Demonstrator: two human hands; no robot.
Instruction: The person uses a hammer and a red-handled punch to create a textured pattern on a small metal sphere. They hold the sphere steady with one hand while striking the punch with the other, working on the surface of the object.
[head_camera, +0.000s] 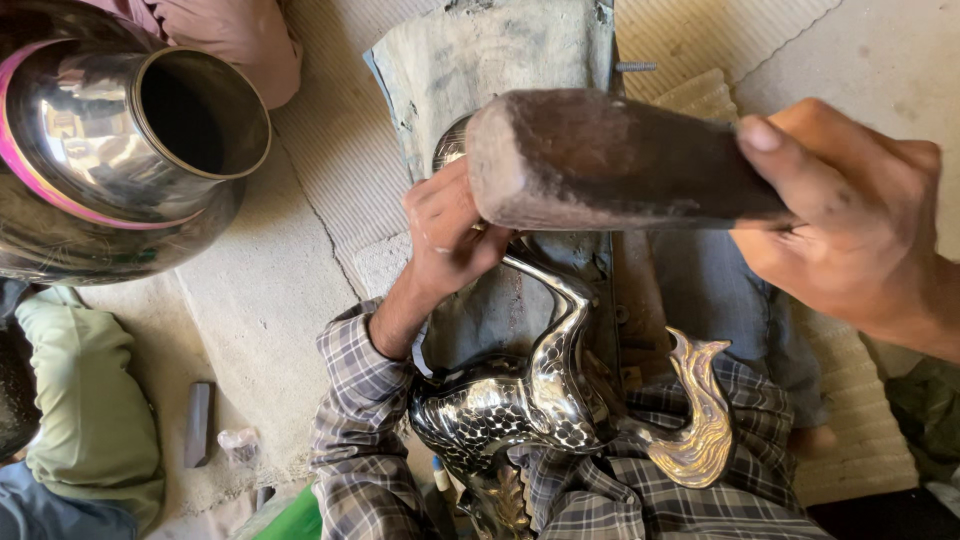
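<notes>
**Hammering the metal bird**

Gripping a dark, blunt-headed wooden mallet (600, 160), the right hand (850, 225) is raised. The left hand (450, 235) clasps the neck of the shiny scale-patterned metal bird figure (520, 400) in the lap; strikes should probably land clear of those fingers.

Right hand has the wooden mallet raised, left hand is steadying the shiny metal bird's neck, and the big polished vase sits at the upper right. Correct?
Not quite: the head view shows the polished vase at the upper left, not the upper right. The rest holds: the right hand grips the wooden mallet, and the left hand steadies the metal bird at its neck.
</notes>
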